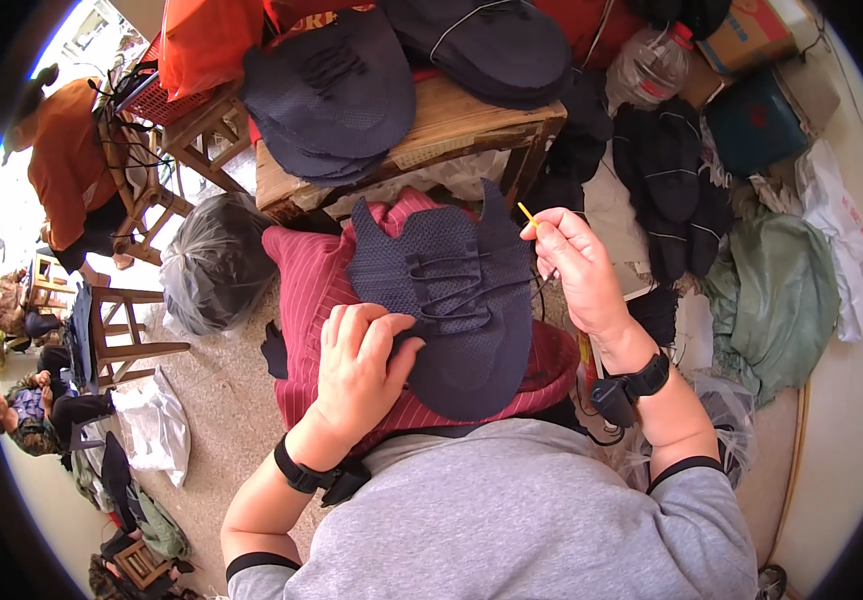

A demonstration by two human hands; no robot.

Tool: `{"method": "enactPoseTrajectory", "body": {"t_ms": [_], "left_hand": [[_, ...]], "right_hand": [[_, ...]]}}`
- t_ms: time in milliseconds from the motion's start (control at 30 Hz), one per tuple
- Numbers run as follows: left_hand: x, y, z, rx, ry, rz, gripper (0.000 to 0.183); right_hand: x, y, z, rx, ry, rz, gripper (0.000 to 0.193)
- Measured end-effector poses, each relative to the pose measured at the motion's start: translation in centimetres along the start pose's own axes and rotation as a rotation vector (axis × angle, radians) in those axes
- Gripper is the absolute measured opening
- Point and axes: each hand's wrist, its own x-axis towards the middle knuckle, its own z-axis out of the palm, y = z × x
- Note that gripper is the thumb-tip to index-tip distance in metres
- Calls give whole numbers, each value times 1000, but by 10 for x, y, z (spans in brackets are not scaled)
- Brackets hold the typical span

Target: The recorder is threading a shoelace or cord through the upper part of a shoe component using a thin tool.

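Note:
A dark navy knitted shoe upper [471,350] lies across my lap on a red pinstriped cloth [303,290]. Dark cord is threaded in crossing rows over its middle. With bent fingers, my left hand [359,355] pinches the upper's lower left edge. Up at the right, just off the upper's edge, my right hand [576,265] is closed on a thin yellow stick-like tool [528,214]. Its yellow end sticks out past the thumb and forefinger; the rest is hidden in the hand.
Ahead stands a wooden table [431,115] bearing stacks of similar uppers [336,90]. A filled grey plastic bag [219,265] sits on the floor to the left, near wooden stools [131,300]. Bundled dark pieces [666,180] and a green sack [776,300] lie right. A person [76,160] sits far left.

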Motion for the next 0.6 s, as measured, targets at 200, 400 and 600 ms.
{"method": "enactPoseTrajectory", "body": {"t_ms": [200, 400, 600], "left_hand": [[10, -9, 12, -163, -61, -46, 42], [10, -11, 13, -254, -170, -171, 42], [8, -4, 11, -223, -133, -189, 40]], "right_hand": [[4, 0, -2, -12, -12, 30, 19], [6, -7, -23, -10, 43, 82, 18], [-5, 10, -17, -430, -239, -133, 14]]}}
